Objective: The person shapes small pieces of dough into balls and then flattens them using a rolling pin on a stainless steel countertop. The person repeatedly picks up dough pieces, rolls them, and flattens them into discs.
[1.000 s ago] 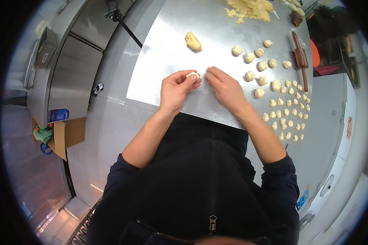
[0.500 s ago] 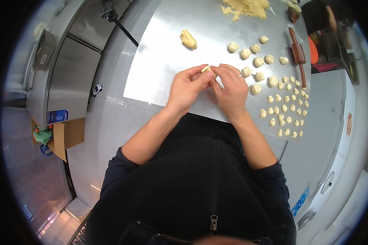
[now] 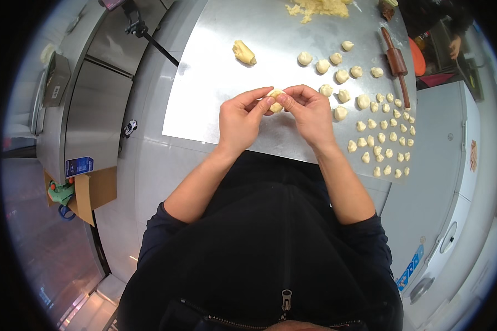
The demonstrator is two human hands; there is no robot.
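Between my two hands, above the near part of the steel table (image 3: 204, 83), is a small pale-yellow piece of dough (image 3: 276, 102). The thumb and fingers of my left hand (image 3: 242, 118) pinch its left side. My right hand (image 3: 310, 117) grips the other side, its thumb pressed on the dough. Farther off to the left, a thick yellow dough roll (image 3: 244, 52) lies by itself. Several round dough balls (image 3: 342, 76) sit to the right of my hands, and many smaller dough pieces (image 3: 381, 137) stand in loose rows nearer the table's right edge.
A crumbly yellow mass (image 3: 317, 7) lies at the far edge. Along the right edge rests a brown rolling pin (image 3: 396, 62). Another person's hand (image 3: 455, 47) shows beyond it. A black stand arm (image 3: 158, 46) reaches toward the table's left side; a white cabinet (image 3: 425, 149) stands at right.
My fingers have shifted round the dough, so more of it shows between the thumbs. The whole view has moved slightly, and another person's hand at the far right has come lower.
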